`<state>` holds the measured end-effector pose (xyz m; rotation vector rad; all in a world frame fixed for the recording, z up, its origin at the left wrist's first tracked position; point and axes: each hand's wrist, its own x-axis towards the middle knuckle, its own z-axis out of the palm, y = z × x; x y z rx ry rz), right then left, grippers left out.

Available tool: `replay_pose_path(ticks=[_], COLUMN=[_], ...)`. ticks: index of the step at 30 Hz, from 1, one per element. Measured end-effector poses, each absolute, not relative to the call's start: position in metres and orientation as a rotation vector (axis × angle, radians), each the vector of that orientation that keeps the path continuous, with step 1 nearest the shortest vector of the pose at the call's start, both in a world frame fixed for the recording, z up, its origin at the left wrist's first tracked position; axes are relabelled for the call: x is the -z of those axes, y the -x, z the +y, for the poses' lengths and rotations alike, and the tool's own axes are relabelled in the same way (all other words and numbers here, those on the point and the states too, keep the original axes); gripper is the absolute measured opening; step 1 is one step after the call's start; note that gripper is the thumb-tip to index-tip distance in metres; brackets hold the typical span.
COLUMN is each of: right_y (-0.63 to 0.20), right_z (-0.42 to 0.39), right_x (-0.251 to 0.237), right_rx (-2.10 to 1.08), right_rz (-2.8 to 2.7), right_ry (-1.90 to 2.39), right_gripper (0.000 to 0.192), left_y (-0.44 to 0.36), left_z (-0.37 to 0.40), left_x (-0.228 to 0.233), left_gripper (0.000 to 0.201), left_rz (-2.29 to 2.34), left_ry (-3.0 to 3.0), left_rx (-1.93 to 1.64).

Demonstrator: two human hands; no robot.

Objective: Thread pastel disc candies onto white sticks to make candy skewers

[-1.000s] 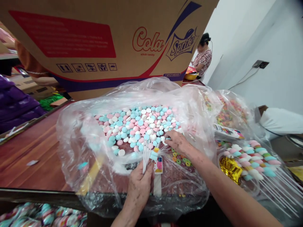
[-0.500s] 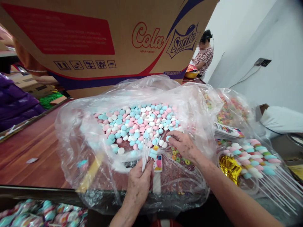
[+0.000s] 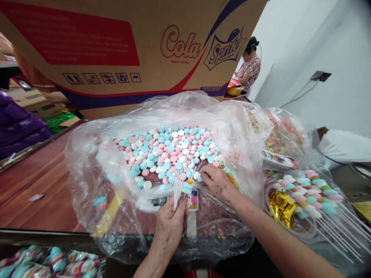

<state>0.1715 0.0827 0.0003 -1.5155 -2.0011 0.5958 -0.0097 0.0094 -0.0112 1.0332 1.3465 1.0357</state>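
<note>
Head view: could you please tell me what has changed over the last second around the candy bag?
The right hand drew back from the pastel candies toward the white sticks, fingertips now at the pile's near edge. The left hand kept gripping the sticks and the small printed card. The clear plastic bag, cardboard box and finished candy sticks stayed put.

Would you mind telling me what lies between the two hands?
In the head view, a small colourful card and blue candy pieces on the white sticks lie between the left hand and right hand, over the clear plastic bag.
</note>
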Motion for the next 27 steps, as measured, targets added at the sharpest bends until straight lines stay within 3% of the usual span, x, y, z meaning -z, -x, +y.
replay_pose_path(ticks=[10,14,17,20,27], right_y=[-0.165,-0.175,-0.181,-0.179,-0.174], right_z=[0.082,0.085,0.087,0.089,0.091], right_x=[0.001,-0.015,-0.023,-0.027,-0.035], right_rx=[-0.327,-0.632,-1.101,-1.419,-1.508], right_rz=[-2.191,-1.821,-1.490,-1.174,-0.963], right_ry=[1.689,1.757,1.489,1.284,1.162], right_gripper=[0.028,0.023,0.012,0.014,0.030], left_y=[0.011,0.010,0.011,0.013,0.014], left_z=[0.009,0.008,0.008,0.010,0.012], left_x=[0.009,0.010,0.011,0.013,0.012], left_gripper=[0.029,0.030,0.031,0.030,0.028], left_rz=[1.379,1.395,1.402,1.359,1.362], left_ry=[-1.062,-1.077,-1.115,-1.193,-1.269], left_rx=[-1.042,-1.037,-1.008,-0.966,-0.930])
